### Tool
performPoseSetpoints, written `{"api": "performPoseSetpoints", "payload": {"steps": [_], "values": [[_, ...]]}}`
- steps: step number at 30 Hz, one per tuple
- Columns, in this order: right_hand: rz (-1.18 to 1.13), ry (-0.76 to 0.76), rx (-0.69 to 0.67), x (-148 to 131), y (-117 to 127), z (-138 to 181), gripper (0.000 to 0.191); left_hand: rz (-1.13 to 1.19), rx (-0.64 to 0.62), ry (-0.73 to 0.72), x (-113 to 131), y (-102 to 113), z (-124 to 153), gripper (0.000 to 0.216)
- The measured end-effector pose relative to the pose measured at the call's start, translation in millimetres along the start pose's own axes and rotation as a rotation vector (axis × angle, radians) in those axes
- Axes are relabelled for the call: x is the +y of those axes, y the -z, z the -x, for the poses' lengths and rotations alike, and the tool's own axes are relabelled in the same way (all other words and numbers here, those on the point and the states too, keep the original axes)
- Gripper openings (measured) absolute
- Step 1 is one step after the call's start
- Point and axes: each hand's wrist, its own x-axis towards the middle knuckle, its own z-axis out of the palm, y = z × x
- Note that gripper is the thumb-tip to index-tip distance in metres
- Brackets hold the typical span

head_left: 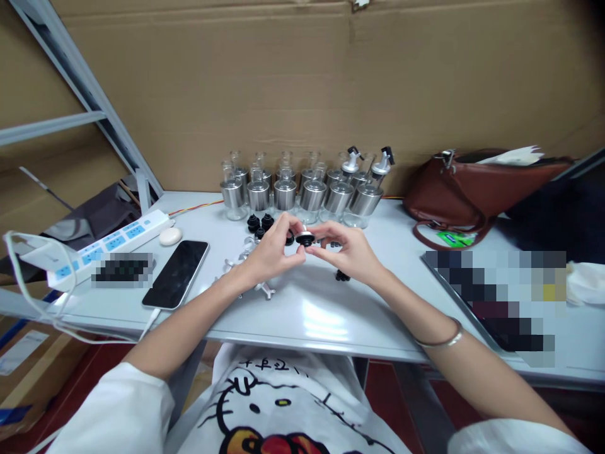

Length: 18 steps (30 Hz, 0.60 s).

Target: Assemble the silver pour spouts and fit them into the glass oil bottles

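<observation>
Both my hands meet over the middle of the white table and grip a pourer stopper (305, 238) with a silver top and black ribbed rubber below. My left hand (278, 247) pinches its left side, thumb and fingers closed on it. From the right, my right hand (348, 249) holds it between thumb and fingertips. Black rubber stoppers (259, 224) lie just beyond my left hand, and silver spout parts (265, 289) are scattered beside and partly under my left wrist. Small black pieces (343, 275) sit near my right hand.
Several glass bottles with steel sleeves (285, 194) stand in rows along the cardboard; two at the right carry pourers (382, 162). A phone (176, 274), a power strip (113, 246) and a white round case (170, 236) lie left. A brown handbag (472, 189) is at right.
</observation>
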Motion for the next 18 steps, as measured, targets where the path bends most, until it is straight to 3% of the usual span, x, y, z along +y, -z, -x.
{"api": "performPoseSetpoints", "payload": {"steps": [5, 18], "values": [[-0.119, -0.067, 0.095, 6, -1, 3, 0.032, -0.147, -0.009, -0.095, -1, 3, 0, 0.024], [-0.178, -0.081, 0.045, 3, -1, 6, 0.032, -0.364, -0.087, -0.289, -8, 11, -2, 0.028]]}}
